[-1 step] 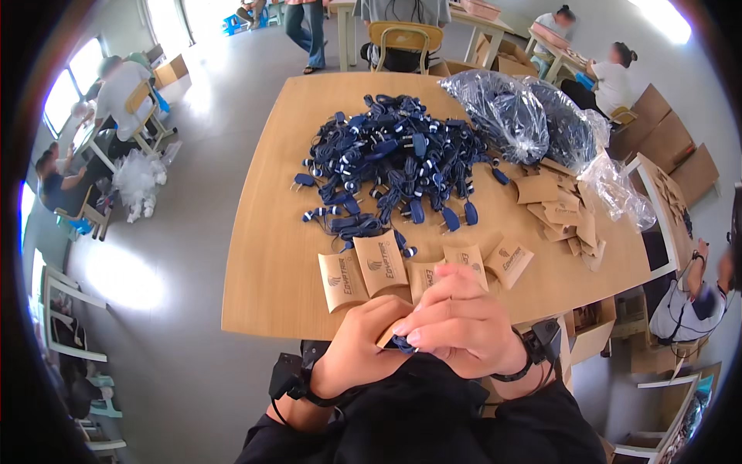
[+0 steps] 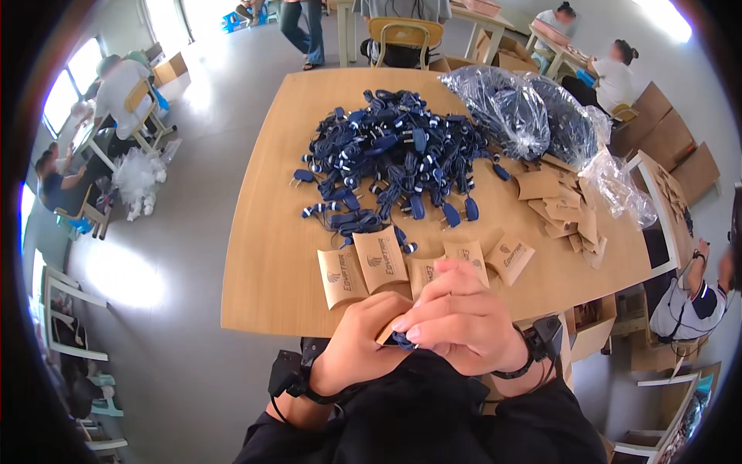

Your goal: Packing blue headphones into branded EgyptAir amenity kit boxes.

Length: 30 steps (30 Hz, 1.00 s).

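Near the table's front edge, my left hand is closed round a small brown cardboard pillow box, mostly hidden by my fingers. At the box's open end, my right hand pinches a bundle of dark blue earphones, its fingers bent over it. How far the bundle sits inside the box is hidden. Just beyond my hands stand several folded pillow boxes with dark printing. Farther off lies a large heap of dark blue coiled earphones with two-pin plugs.
Flat brown box blanks are piled at the right of the wooden table. Behind them lie clear plastic bags of dark goods. Other people sit at tables around the room, and one person stands beyond the far edge.
My hands keep the same grip and place. The view has tilted very slightly, and the legs of the person beyond the table have shifted a little.
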Available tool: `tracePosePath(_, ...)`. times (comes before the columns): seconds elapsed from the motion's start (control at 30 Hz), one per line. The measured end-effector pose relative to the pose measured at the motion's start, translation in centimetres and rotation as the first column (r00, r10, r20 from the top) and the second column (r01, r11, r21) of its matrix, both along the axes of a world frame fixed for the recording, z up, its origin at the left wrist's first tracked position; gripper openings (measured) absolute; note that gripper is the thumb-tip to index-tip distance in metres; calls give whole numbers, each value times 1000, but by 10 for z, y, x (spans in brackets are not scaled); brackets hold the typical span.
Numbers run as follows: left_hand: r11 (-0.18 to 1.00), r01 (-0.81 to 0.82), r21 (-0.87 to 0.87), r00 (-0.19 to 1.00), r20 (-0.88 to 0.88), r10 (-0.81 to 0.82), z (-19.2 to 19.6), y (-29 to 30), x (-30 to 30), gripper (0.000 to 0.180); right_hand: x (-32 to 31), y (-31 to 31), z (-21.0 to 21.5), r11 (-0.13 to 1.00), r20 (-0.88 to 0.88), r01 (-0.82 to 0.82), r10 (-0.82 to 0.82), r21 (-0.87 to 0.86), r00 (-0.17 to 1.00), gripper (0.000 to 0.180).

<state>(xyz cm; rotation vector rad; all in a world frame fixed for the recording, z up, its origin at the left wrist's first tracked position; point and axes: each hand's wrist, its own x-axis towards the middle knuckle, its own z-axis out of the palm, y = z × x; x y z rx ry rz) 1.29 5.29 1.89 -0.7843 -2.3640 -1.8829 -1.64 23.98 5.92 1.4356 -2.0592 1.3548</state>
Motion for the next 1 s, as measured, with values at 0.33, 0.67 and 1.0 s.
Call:
tracePosePath(0.33, 1000, 5, -22, 1000, 10, -5, -5, -2, -4, 32, -4, -1, 1, 999, 57, -16, 14, 35, 998, 33)
tracePosePath(0.67, 1000, -13, 7, 999, 30, 13, -14, 0, -5, 36, 4, 3, 14, 953, 58, 126, -148, 275, 987, 32)
tracePosePath(1.0, 999, -15, 35, 1000, -22, 15, -16, 1, -8, 38, 1, 5, 4, 948, -94, 206, -188, 243, 978, 17)
